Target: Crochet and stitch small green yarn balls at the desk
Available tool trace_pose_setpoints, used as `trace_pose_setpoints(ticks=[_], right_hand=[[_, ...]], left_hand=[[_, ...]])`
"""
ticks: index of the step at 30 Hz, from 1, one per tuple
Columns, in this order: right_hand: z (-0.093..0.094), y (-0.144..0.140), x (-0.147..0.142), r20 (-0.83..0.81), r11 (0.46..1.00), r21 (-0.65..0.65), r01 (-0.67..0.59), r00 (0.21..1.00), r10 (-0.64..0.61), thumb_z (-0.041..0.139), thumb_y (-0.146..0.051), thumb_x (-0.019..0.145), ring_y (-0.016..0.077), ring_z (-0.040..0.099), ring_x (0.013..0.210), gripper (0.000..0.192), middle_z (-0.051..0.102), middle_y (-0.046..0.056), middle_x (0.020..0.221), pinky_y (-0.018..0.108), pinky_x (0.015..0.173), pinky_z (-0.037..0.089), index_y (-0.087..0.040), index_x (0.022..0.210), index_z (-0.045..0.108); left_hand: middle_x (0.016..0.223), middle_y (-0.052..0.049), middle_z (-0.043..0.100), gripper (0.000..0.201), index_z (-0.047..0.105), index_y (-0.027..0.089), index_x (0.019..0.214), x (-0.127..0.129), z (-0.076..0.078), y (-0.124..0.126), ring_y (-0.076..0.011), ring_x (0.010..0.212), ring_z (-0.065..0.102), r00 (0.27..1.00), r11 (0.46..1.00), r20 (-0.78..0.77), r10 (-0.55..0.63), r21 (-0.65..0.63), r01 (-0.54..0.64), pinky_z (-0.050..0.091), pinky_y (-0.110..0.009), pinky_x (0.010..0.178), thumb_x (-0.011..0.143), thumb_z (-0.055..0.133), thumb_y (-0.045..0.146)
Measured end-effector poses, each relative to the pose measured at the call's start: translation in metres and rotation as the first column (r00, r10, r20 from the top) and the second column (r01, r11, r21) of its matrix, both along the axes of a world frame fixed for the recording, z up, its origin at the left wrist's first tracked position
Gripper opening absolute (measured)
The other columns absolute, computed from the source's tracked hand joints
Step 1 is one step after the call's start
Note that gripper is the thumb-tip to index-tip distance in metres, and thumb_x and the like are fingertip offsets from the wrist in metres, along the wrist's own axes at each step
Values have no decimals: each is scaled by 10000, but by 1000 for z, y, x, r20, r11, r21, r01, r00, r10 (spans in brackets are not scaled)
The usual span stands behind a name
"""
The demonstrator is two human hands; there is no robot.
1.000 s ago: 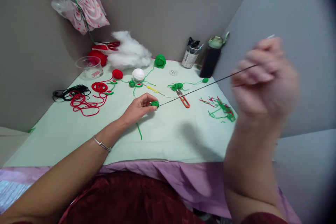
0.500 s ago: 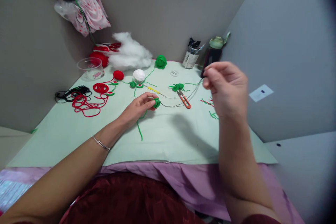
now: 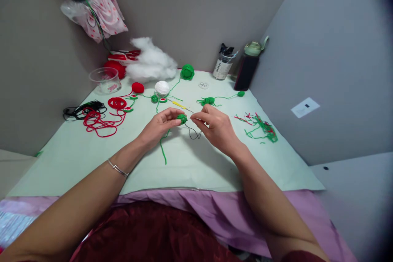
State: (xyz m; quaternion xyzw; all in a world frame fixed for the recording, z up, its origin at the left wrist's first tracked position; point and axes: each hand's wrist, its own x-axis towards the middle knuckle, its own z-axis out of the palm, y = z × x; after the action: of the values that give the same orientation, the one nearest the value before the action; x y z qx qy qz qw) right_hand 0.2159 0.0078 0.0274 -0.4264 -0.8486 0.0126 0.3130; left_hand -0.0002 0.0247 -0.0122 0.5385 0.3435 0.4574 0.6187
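My left hand (image 3: pixel 161 126) is closed on a small green crocheted ball (image 3: pixel 182 119), pinched between thumb and fingers; a green yarn tail (image 3: pixel 163 151) trails from beneath the hand. Just right of the ball, my right hand (image 3: pixel 215 125) pinches with thumb and forefinger, the tips pointing at the ball. What sits between those tips is too small to make out. A black thread (image 3: pixel 193 136) hangs in slack loops from the ball toward the right hand. Behind the hands lies a yellow-handled crochet hook (image 3: pixel 179 105), and a bundle of green yarn (image 3: pixel 207 101) is beyond the right knuckles.
White stuffing (image 3: pixel 150 63), a clear plastic tub (image 3: pixel 105 81), and balls of red (image 3: pixel 138 87), white (image 3: pixel 162 88) and green yarn (image 3: pixel 187 72) stand behind. Red cord (image 3: pixel 98 120) lies left, yarn scraps (image 3: pixel 264 129) right. A pen cup (image 3: pixel 222 67) and bottle (image 3: pixel 252 51) stand at back.
My right hand has come down and left from its raised position, back beside the green ball. The stretched black thread has gone slack. My left hand has barely moved.
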Motion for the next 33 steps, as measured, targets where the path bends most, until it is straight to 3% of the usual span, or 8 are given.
trace_pose_setpoints(ticks=[9,13,16,19,26,29,33], right_hand=[[-1,-1,-1,15,999,-16,-28,999,28,524,-217,1004,154,517,754,212,552,37,814,282,669,347,-195,934,723],[-3,1,-4,-104,991,-127,-49,994,36,570,-199,974,137,482,692,162,545,19,786,277,646,340,-202,932,727],[-5,6,-4,-288,952,-279,-121,957,37,630,-204,930,128,477,668,109,547,5,755,271,638,356,-201,907,736],[-7,11,-2,-450,879,-414,-238,893,30,671,-289,901,138,515,701,122,608,20,793,279,656,393,-197,889,750],[-6,12,-4,-627,750,-532,-393,778,-36,770,-467,799,139,546,731,293,668,26,803,281,688,426,-177,817,733],[-8,12,-7,-643,727,-553,-407,763,-62,786,-483,776,112,494,664,329,637,3,728,262,646,396,-163,792,711],[-9,12,-10,-652,736,-552,-392,753,-88,805,-511,745,109,479,651,363,625,-2,710,258,630,395,-163,775,704]], left_hand=[[1141,-53,687,302,706,213,1083,0,1,0,-196,1093,608,999,999,-31,5,48,-3,442,-340,993,801,785,288],[1118,-52,692,295,708,215,1064,1,2,-1,-197,1069,615,1000,999,-23,-4,38,5,450,-340,971,788,790,275],[1097,-46,694,289,710,221,1063,1,4,-2,-190,1048,621,999,999,-4,-33,42,34,452,-336,958,787,787,259],[1111,-52,698,290,712,223,1063,0,7,-3,-199,1051,625,999,998,9,-45,54,45,453,-348,962,784,787,253],[1133,-59,706,285,717,212,1047,0,9,-4,-214,1083,632,1000,994,-6,-26,111,27,443,-363,1000,778,798,262],[1128,-63,708,280,722,205,1057,0,9,-4,-218,1096,631,999,991,-28,-21,135,24,446,-363,1005,788,785,247],[1132,-73,721,293,730,197,1071,0,10,-6,-227,1089,640,999,988,-48,-4,155,11,454,-372,1002,786,780,241]])
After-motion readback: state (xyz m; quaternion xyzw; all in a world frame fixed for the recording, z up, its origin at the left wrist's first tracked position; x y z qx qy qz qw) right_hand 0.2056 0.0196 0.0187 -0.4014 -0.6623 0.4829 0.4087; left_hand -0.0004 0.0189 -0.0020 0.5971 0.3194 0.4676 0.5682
